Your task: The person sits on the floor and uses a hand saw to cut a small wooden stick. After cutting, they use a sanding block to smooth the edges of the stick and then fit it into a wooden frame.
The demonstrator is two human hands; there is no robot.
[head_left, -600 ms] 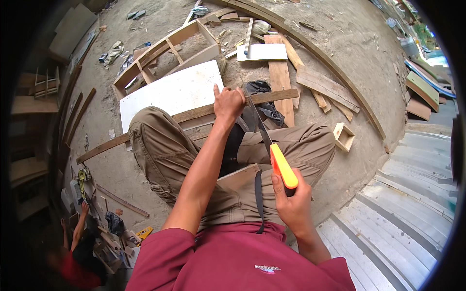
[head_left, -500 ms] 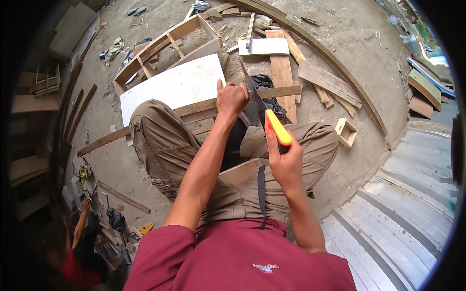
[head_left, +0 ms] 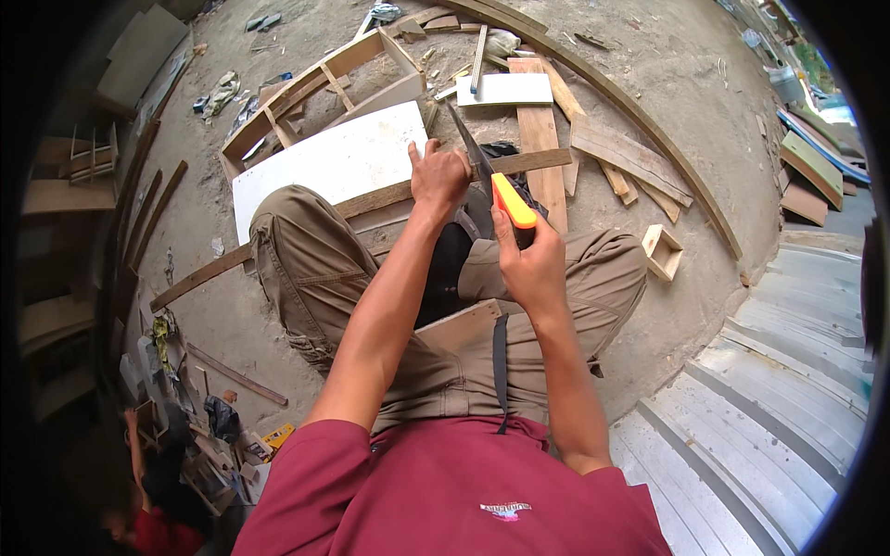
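Note:
A handsaw (head_left: 513, 200) with an orange and yellow handle is gripped in my right hand (head_left: 535, 266). Its dark blade points away from me and crosses a long wooden strip (head_left: 540, 159), just right of my left hand (head_left: 439, 176). That left hand is wrapped over the strip and holds it down. The strip runs slantwise across my left thigh toward the ground at the left. Beyond my left knee lies a white board (head_left: 338, 159), under the strip's far side. Fingers of the left hand are partly hidden by the hand itself.
A wooden frame (head_left: 338, 88) lies behind the white board. Loose planks (head_left: 630, 162) and a small white panel (head_left: 505, 89) are ahead. A small open wooden box (head_left: 662, 252) sits beside my right knee. Corrugated metal sheeting (head_left: 742, 435) covers the right. A co-worker (head_left: 153, 491) is at lower left.
My right hand has pushed the saw forward and a little left, so the handle now sits closer to the strip. My left hand keeps its hold. The co-worker's arms have shifted.

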